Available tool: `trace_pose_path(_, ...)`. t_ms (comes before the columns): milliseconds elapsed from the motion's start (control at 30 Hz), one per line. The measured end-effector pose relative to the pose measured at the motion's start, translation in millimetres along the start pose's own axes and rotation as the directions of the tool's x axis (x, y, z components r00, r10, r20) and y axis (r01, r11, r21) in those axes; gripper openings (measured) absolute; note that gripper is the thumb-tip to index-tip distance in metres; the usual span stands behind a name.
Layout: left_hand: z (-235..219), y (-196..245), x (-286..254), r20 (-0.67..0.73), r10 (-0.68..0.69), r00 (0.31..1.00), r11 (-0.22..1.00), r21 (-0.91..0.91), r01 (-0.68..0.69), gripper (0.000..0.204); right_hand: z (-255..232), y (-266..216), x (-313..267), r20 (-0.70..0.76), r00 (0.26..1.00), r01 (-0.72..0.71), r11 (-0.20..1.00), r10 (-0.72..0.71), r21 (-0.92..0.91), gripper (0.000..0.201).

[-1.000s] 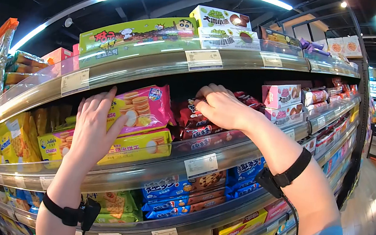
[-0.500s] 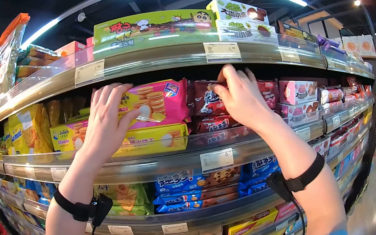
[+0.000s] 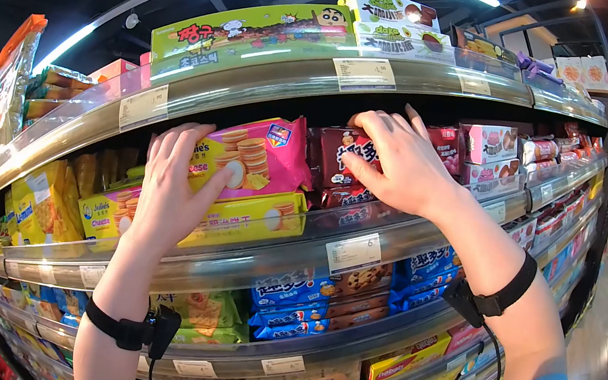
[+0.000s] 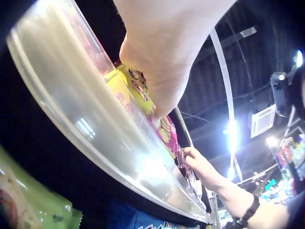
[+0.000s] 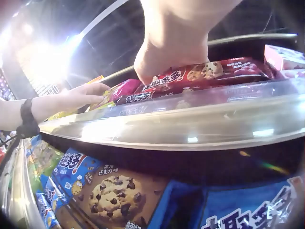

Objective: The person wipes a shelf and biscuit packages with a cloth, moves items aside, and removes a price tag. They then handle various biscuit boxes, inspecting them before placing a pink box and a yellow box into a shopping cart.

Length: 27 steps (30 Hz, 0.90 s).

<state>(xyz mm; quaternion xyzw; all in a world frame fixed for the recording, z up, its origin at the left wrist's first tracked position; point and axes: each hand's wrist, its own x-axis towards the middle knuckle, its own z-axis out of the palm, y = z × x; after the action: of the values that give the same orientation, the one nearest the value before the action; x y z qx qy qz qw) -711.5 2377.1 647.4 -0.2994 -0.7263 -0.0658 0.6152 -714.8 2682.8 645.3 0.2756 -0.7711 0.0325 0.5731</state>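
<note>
In the head view, my left hand (image 3: 176,186) lies over the left part of a pink pack of cheese sandwich biscuits (image 3: 258,152). Its fingers are fairly straight toward the top edge, the thumb spread across the front. A yellow pack of the same biscuits (image 3: 268,218) lies just below. To the right, my right hand (image 3: 411,163) holds a dark red pack of chocolate chip cookies (image 3: 329,158) at its top, thumb on the front and fingers over the upper edge. The right wrist view shows this cookie pack (image 5: 212,71) lying along the shelf, partly behind the hand.
A clear plastic lip and metal shelf edge (image 3: 262,251) run in front of the packs. Close above is the upper shelf's edge (image 3: 240,92), bearing a long green box (image 3: 256,43). Pink and white boxes (image 3: 492,144) stand at right; blue cookie packs (image 3: 291,295) lie below.
My right hand first reached in over the red packs, then lifted at the top of one; now it has lowered and that pack's front faces me. My left hand stays on the pink pack.
</note>
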Motion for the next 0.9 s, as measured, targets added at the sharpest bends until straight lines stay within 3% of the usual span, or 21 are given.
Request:
trace_pose_path(200,-3,11,3,0.007,-0.034,0.999,0.999,0.004,0.034,0.052,-9,0,-3,0.125,0.991,0.065,0.995,-0.056,-0.070,0.086)
trace_pose_path(433,1,14,4,-0.036,0.015,0.999,0.999,0.049,-0.014,0.050,4,-1,-5,0.075,0.996,0.059,0.987,-0.047,-0.152,0.085)
trace_pose_path(733,-3,16,4,-0.032,-0.005,0.999,1.000,0.017,0.005,0.051,-8,-4,-5,0.073,0.996,0.054,0.993,-0.046,-0.106,0.092)
trace_pose_path(900,-18,3,-10,-0.153,0.077,0.985,0.997,0.010,-0.076,0.033,-14,-17,-4,-0.087,0.987,0.129,0.987,-0.137,-0.097,0.070)
